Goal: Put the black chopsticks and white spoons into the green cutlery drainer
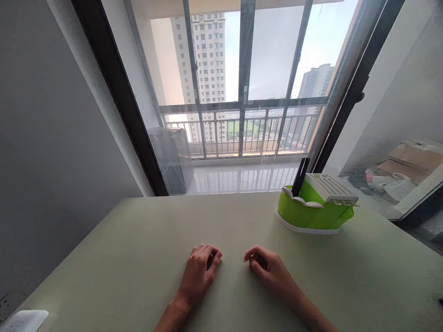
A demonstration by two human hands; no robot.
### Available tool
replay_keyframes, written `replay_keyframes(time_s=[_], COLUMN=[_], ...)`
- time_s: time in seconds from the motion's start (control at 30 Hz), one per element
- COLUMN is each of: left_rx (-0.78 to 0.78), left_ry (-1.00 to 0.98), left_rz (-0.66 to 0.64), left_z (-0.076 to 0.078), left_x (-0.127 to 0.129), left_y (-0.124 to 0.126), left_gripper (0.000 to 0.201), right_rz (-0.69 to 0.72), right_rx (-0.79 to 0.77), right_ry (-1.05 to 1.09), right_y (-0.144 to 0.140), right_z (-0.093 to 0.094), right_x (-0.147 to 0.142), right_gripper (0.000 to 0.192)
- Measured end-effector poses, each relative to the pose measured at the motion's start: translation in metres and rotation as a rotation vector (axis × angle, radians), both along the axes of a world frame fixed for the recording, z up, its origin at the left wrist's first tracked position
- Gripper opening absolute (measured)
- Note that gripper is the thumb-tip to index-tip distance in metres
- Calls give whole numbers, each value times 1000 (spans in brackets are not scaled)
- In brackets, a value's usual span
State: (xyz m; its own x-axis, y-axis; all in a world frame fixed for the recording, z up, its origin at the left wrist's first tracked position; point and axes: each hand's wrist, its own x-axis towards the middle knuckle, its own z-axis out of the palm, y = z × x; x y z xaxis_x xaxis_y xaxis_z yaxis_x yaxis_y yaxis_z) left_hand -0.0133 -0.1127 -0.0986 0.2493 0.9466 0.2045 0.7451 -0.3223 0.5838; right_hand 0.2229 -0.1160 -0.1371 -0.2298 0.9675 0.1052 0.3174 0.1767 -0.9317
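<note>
Both forearms reach in from the near edge onto a pale green table [121, 258]. At the far left corner a small white object [24, 319] lies partly cut off. Left hand [200, 272] rests palm down, its fingers curled loosely under, holding nothing. Just beside it, apart by a narrow gap, right hand [268, 269] rests the same way, fingers bent in and empty. Farther right, well apart from both, stands a green and white holder [313, 210] with a black stick [299, 177] upright in it.
</note>
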Motion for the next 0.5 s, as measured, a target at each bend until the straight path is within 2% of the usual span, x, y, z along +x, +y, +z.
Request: replay_keyframes(time_s=[0.5], left_rx=[-14], left_ry=[17], left_rz=[0], left_z=[-4], left_x=[-1], left_y=[2], left_gripper=[34], right_rz=[-12], right_rx=[-12], right_ry=[17], right_y=[0], right_z=[3], right_x=[-1], right_gripper=[20])
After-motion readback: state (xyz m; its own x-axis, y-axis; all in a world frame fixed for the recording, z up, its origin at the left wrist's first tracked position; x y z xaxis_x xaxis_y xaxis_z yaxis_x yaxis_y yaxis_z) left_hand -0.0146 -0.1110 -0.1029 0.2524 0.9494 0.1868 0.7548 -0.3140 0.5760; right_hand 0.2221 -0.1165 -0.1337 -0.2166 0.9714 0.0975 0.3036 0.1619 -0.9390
